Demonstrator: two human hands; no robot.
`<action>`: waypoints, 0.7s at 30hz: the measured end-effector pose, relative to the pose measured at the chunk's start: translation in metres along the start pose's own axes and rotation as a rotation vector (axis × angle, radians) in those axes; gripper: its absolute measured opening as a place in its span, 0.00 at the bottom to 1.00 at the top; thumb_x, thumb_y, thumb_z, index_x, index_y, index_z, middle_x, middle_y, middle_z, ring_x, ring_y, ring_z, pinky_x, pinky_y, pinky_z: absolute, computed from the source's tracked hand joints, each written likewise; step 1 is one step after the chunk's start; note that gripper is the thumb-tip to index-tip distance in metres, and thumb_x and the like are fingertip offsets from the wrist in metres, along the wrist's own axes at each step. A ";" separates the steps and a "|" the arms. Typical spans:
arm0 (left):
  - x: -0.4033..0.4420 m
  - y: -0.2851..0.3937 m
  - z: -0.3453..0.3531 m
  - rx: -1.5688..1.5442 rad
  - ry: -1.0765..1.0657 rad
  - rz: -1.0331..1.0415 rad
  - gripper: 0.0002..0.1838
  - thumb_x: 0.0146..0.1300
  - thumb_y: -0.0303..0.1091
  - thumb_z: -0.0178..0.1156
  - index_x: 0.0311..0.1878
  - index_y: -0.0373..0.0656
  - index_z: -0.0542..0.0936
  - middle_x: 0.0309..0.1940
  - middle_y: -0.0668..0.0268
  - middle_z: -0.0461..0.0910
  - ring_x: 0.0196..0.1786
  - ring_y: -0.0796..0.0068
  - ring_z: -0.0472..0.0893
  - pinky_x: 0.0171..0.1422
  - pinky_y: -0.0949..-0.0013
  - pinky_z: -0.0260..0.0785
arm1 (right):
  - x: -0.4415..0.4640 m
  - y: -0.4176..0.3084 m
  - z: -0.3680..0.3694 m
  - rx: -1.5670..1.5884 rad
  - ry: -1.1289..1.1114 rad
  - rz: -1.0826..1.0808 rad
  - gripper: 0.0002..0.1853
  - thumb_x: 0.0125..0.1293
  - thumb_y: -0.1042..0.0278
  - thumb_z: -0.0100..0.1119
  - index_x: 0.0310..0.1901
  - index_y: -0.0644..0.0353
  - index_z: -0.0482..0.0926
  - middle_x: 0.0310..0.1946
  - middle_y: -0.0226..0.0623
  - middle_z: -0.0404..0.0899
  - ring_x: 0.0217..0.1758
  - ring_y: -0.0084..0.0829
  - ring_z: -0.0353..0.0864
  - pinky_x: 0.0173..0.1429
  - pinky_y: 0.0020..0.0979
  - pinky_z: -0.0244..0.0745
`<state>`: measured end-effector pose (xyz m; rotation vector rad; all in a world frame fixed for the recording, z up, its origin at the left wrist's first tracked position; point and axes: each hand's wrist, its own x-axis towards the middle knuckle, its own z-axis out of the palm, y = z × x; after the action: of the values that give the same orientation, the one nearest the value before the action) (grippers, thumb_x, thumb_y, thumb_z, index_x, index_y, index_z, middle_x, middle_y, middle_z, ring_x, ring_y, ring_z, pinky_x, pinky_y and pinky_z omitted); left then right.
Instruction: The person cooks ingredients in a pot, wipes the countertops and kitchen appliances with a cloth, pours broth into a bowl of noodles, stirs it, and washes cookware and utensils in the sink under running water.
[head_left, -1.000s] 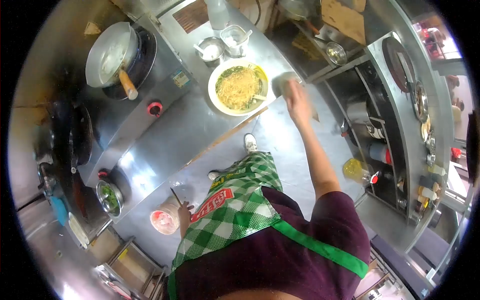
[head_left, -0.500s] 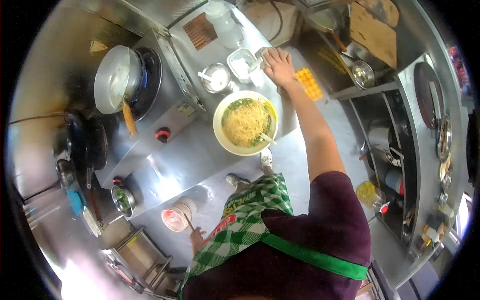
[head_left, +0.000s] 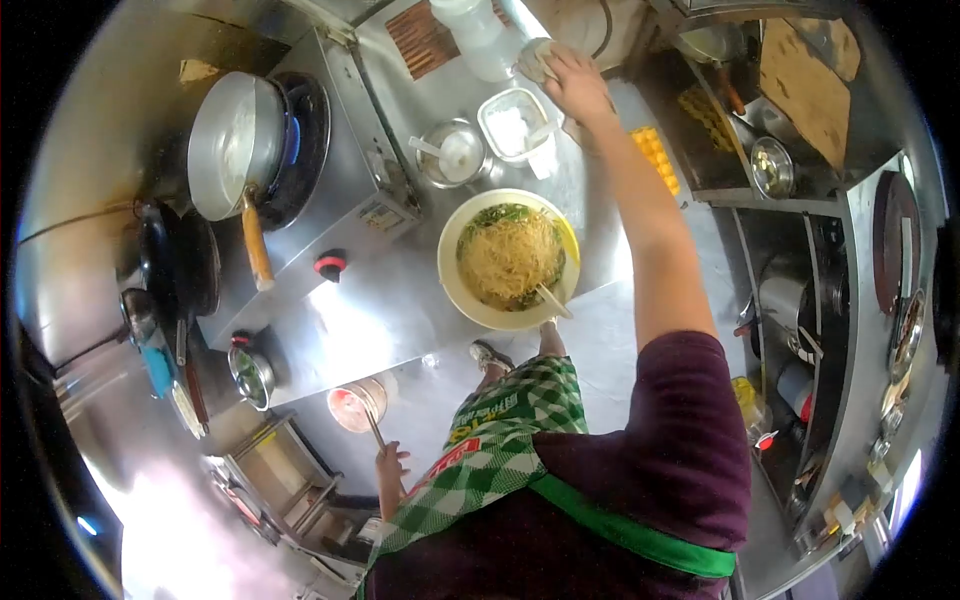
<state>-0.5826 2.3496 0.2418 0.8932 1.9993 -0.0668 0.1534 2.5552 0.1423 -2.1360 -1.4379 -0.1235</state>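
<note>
While one wooden-handled pan (head_left: 238, 150) sits beside the flame, your left hand (head_left: 391, 467) seems to pinch one thin rod (head_left: 376, 430). Rightward, the counter (head_left: 400, 300) holds one metal bowl (head_left: 455, 180), one noodle bowl (head_left: 510, 255) and one white tub (head_left: 513, 112); your right hand's (head_left: 580, 88) grip clasps one cloth (head_left: 537, 62) at its far edge, apparently wiping; continuing calls for clearing the tub.

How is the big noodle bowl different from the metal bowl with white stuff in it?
The noodle bowl is wide, and the metal bowl is much smaller. The noodle bowl is creamy yellow, but the metal bowl is shiny silver. The noodle bowl holds noodles and greens, while the metal bowl has only something white. Both are round and sit on the counter.
</note>
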 end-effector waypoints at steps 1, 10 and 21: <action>-0.007 0.009 0.002 -0.015 0.003 0.010 0.20 0.55 0.45 0.50 0.45 0.42 0.74 0.26 0.63 0.78 0.20 0.79 0.71 0.18 0.73 0.67 | -0.010 0.000 -0.008 0.005 0.015 -0.021 0.23 0.55 0.58 0.49 0.54 0.52 0.68 0.59 0.30 0.62 0.63 0.37 0.58 0.65 0.37 0.52; 0.017 -0.023 0.005 0.024 -0.004 0.117 0.22 0.55 0.46 0.51 0.46 0.39 0.73 0.25 0.62 0.78 0.21 0.75 0.74 0.19 0.71 0.70 | -0.163 -0.022 -0.080 0.023 -0.026 0.073 0.26 0.51 0.72 0.54 0.55 0.62 0.66 0.59 0.45 0.60 0.63 0.47 0.57 0.66 0.39 0.52; 0.049 -0.011 -0.002 -0.064 -0.017 0.075 0.23 0.55 0.46 0.51 0.44 0.33 0.73 0.25 0.58 0.79 0.26 0.70 0.79 0.19 0.70 0.72 | -0.302 -0.131 -0.112 -0.101 0.052 0.134 0.27 0.47 0.82 0.47 0.54 0.67 0.65 0.57 0.49 0.61 0.63 0.49 0.55 0.68 0.45 0.46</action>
<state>-0.6065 2.3702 0.2028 0.9221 1.9391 0.0318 -0.0638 2.2857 0.1762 -2.2866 -1.2791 -0.2040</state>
